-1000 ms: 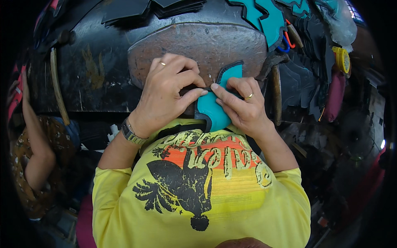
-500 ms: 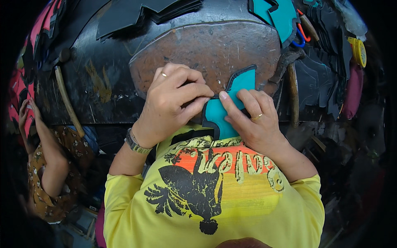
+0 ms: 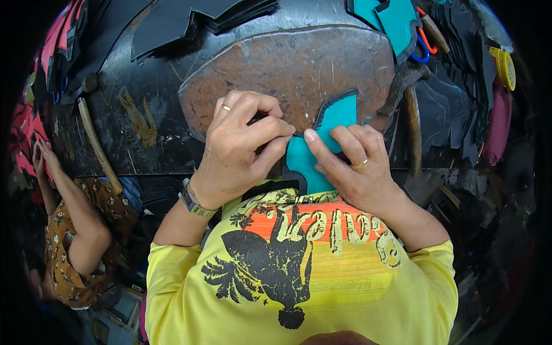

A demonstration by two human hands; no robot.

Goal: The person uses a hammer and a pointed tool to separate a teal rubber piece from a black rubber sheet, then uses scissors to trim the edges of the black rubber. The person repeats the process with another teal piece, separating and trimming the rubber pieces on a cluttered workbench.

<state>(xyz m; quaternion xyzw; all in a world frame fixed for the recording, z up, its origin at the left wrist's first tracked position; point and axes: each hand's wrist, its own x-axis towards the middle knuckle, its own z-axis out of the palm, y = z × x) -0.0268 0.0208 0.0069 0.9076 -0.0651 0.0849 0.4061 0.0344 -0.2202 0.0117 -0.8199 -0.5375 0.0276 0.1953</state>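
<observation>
1. Teal piece: a curved teal cutout with a dark edge lies at the near rim of the brown slab, just ahead of my chest, half on the slab and half over its edge.
2. My left hand is curled, thumb and forefinger pinched on the piece's left edge; whether something small sits between them I cannot tell.
3. My right hand lies on the piece, forefinger and thumb pressing its edge right against the left fingertips.
4. Progress, as I judge it: the work is at one spot midway along the dark edge; the upper lobe lies untouched, so much of the edge seems left.
5. More teal pieces are stacked at the slab's far right, and black cutouts are piled at the far left.
6. A hammer lies just right of the slab.
7. Packages, labels, signs: I see none on the bench; a round yellow thing at far right is too small to tell.
</observation>
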